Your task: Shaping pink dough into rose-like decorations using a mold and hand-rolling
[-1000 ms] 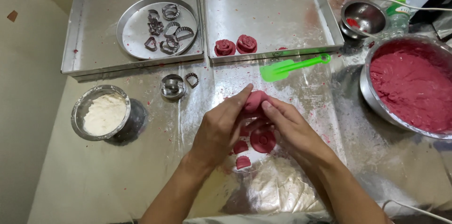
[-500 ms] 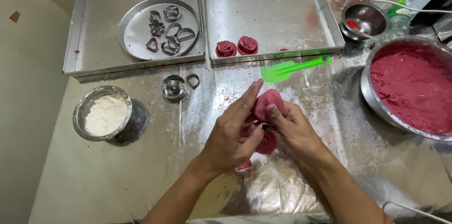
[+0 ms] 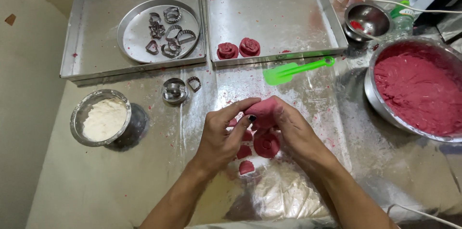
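My left hand point(image 3: 222, 135) and my right hand point(image 3: 293, 130) meet over the middle of the table, both pinching a lump of red dough point(image 3: 261, 109) held just above the surface. Below the hands lie several small flat red dough pieces point(image 3: 266, 145) on a floured plastic sheet point(image 3: 284, 193). Two finished rose-shaped dough pieces point(image 3: 238, 48) sit at the near edge of the right metal tray point(image 3: 298, 17).
A big steel bowl of red dough point(image 3: 416, 89) stands at the right. A green spatula point(image 3: 293, 70) lies beyond the hands. A small bowl of flour point(image 3: 102, 118) sits left, two cutters point(image 3: 179, 89) nearby, more cutters on a round plate point(image 3: 159, 31) in the left tray.
Both hands have kept working the red dough lump, turning it between the fingers; the left fingers now curl lower around it. Nothing else on the table has moved.
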